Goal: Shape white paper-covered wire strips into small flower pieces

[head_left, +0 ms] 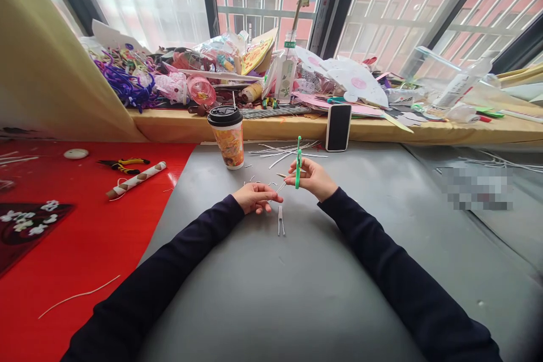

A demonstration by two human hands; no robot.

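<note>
My left hand point(257, 198) is closed in a pinch on the near end of a thin white wire point(280, 187), above the grey mat point(271, 294). My right hand point(314, 179) is closed at the far end of that wire. It also holds what look like green-handled scissors point(298, 167), seen edge-on; the blades cannot be made out. Just below my fingers lies a small bundle of short white wires point(280, 222). A few short bent pieces lie partly hidden behind my left hand. Longer white strips point(280, 150) are spread beyond both hands.
A lidded paper cup point(229, 144) stands behind my left hand; a phone point(338, 128) leans on the cluttered sill point(271, 123). On the red surface point(169, 164) at left are yellow-black pliers point(123, 165), a wrapped roll point(138, 180) and a loose strand point(80, 295).
</note>
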